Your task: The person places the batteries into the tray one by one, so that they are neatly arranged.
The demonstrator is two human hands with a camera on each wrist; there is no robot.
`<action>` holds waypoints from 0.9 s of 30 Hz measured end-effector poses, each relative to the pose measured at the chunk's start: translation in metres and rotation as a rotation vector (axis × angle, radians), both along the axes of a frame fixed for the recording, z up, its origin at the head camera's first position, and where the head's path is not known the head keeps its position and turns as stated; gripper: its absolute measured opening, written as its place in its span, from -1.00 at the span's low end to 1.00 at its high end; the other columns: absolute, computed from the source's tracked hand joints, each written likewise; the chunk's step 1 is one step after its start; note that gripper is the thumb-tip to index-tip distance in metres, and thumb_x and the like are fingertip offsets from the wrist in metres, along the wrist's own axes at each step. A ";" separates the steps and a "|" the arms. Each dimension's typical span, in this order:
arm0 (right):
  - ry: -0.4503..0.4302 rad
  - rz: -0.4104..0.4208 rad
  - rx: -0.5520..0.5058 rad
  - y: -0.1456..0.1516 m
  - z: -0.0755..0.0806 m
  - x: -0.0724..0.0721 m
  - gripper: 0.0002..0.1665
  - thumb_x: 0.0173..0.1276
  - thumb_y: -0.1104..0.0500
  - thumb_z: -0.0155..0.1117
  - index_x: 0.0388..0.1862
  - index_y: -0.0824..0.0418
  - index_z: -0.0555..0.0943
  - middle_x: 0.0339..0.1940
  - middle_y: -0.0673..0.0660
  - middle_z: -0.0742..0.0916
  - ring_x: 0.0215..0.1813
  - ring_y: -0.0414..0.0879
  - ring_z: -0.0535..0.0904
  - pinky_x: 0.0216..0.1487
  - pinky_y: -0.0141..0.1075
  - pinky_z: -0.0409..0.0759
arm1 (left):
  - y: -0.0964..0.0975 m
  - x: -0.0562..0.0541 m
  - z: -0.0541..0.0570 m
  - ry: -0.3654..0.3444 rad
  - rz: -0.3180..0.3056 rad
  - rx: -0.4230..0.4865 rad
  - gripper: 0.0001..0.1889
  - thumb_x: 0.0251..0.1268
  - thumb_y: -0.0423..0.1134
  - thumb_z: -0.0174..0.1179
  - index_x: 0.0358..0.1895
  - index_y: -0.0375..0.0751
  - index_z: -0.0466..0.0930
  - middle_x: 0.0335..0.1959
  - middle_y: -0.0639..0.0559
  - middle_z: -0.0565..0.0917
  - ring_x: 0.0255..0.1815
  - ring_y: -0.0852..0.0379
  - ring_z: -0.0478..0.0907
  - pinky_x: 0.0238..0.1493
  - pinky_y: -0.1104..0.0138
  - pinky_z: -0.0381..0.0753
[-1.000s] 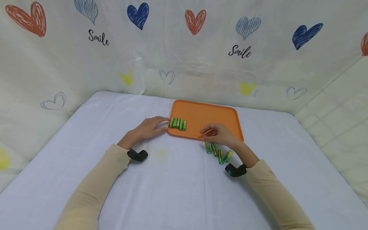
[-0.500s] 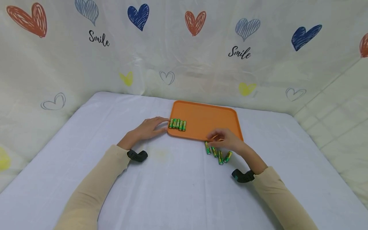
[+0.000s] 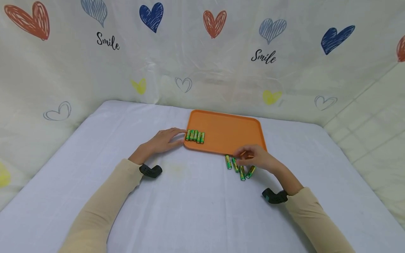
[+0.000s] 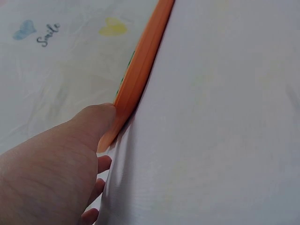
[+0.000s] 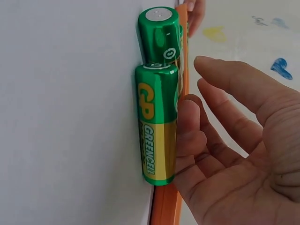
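Several green AA-type batteries (image 3: pixel 195 135) lie side by side at the left end of an orange tray (image 3: pixel 234 128). My left hand (image 3: pixel 162 141) rests against the tray's near-left corner, fingers extended; in the left wrist view its thumb (image 4: pixel 96 117) touches the rim. Several more batteries (image 3: pixel 228 162) lie loose on the white cloth just in front of the tray. Over them hovers my right hand (image 3: pixel 256 157), fingers loosely bent with nothing between them. Its wrist view shows a battery (image 5: pixel 157 126) marked GP Greencell, close beside the fingertips, with another battery (image 5: pixel 159 35) behind it.
A white cloth (image 3: pixel 177 211) covers the table. Behind the tray hangs a pale curtain (image 3: pixel 234 77) printed with hearts and "Smile". Black wrist cameras sit at the left cuff (image 3: pixel 151 171) and right cuff (image 3: pixel 274 196).
My right hand has moved back from over the tray, rightward and nearer to me, to above the loose batteries. The left hand, tray and batteries have stayed in place.
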State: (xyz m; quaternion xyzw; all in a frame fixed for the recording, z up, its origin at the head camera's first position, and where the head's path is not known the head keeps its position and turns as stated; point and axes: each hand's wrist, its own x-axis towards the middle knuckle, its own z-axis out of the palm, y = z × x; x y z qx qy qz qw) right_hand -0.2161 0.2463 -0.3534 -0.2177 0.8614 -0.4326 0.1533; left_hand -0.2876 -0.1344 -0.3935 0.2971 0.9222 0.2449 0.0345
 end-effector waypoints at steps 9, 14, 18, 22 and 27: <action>0.054 0.066 0.002 0.006 -0.005 0.003 -0.63 0.24 0.29 0.42 0.03 0.33 0.64 -0.13 0.27 0.64 -0.27 -0.05 0.52 -0.22 -0.40 0.53 | 0.001 0.003 0.001 -0.002 -0.002 0.000 -0.43 0.51 0.06 -0.01 0.48 -0.03 0.23 0.43 -0.09 0.34 0.48 -0.07 0.18 0.38 -0.12 0.10; 0.081 0.096 0.027 0.005 -0.004 0.006 -0.58 0.19 0.29 0.46 0.05 0.33 0.63 -0.13 0.26 0.61 -0.28 -0.05 0.53 -0.29 -0.39 0.54 | 0.001 0.002 0.000 -0.008 -0.002 0.006 -0.43 0.51 0.06 0.00 0.49 -0.02 0.23 0.44 -0.08 0.33 0.49 -0.06 0.18 0.39 -0.12 0.09; 0.090 0.102 0.053 0.003 -0.002 0.008 -0.55 0.17 0.27 0.48 0.06 0.32 0.63 -0.14 0.25 0.60 -0.28 -0.06 0.52 -0.29 -0.39 0.54 | 0.001 0.002 -0.001 -0.003 -0.005 0.009 -0.43 0.51 0.05 0.00 0.48 -0.02 0.23 0.44 -0.08 0.33 0.49 -0.06 0.18 0.39 -0.12 0.08; 0.112 0.106 0.088 0.002 -0.001 0.008 -0.52 0.15 0.26 0.51 0.06 0.32 0.63 -0.15 0.24 0.59 -0.26 -0.02 0.51 -0.28 -0.38 0.53 | 0.000 0.002 0.000 0.005 -0.007 0.008 -0.43 0.51 0.05 0.00 0.48 -0.02 0.23 0.44 -0.09 0.33 0.49 -0.07 0.18 0.39 -0.12 0.08; 0.119 0.105 0.117 0.000 0.000 0.009 -0.50 0.11 0.25 0.54 0.06 0.31 0.64 -0.13 0.23 0.59 -0.25 0.02 0.50 -0.29 -0.38 0.52 | 0.000 0.001 0.000 -0.002 0.000 0.012 -0.44 0.51 0.06 0.00 0.48 -0.01 0.24 0.44 -0.07 0.34 0.49 -0.06 0.18 0.39 -0.11 0.09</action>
